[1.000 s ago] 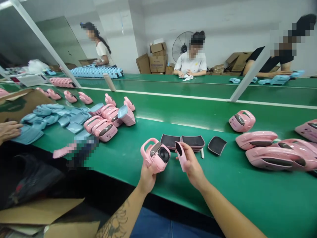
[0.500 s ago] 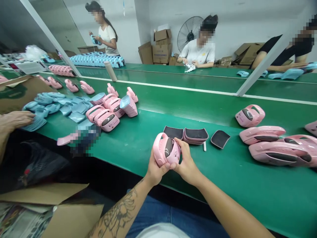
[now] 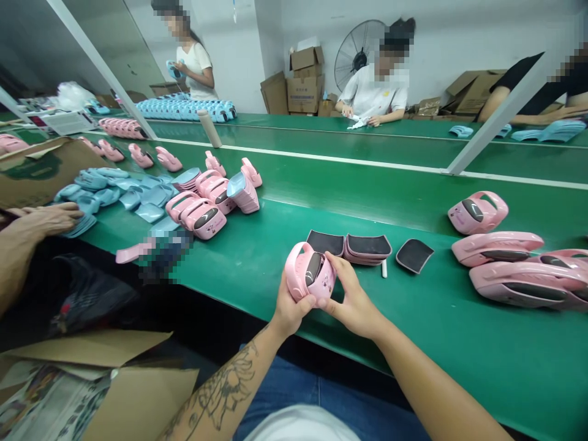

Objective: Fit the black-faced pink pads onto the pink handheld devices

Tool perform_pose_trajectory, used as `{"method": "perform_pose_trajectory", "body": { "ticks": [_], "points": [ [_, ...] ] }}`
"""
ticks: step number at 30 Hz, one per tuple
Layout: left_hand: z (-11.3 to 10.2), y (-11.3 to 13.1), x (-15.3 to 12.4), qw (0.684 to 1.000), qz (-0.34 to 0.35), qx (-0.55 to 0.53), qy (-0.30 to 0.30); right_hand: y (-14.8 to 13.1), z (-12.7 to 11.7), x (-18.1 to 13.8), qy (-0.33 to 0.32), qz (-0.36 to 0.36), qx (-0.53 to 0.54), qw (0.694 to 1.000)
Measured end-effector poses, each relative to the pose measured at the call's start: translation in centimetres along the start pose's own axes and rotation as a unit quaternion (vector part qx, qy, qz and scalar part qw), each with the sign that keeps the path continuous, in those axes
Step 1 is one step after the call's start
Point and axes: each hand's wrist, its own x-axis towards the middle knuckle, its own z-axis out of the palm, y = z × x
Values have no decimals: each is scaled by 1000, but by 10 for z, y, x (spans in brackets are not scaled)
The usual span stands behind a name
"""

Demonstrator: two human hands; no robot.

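Observation:
Between my two hands is a pink plastic housing (image 3: 301,278) with a looped handle, a dark oval window and small printed figures. My left hand (image 3: 290,309) wraps its left and lower side. My right hand (image 3: 351,297) grips the right side, thumb at the bottom and fingertips at the upper edge. Just beyond the housing lie stacks of curved panels with black faces and pink rims (image 3: 367,248). One single dark panel (image 3: 414,256) lies apart to their right. A small white stick (image 3: 384,268) rests beside the stack.
More pink housings stand at the right (image 3: 496,248) and left (image 3: 204,217). Light-blue pieces (image 3: 142,196) lie in a heap near a co-worker's hand (image 3: 46,220). A slanted white post (image 3: 496,116) rises from the green bench (image 3: 257,263). An open carton (image 3: 142,398) stands below left.
My view has shifted slightly, so the bench things appear a little further right. Both hands keep their hold on the pink housing. The co-worker's hand at left has moved slightly.

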Motion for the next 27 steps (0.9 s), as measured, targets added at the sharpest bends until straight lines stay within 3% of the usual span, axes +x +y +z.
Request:
{"method": "perform_pose_trajectory", "body": {
  "ticks": [27],
  "points": [
    [-2, -3, 2, 999, -39, -31, 7, -4, -1, 2, 5, 10, 3, 1000]
  ]
}}
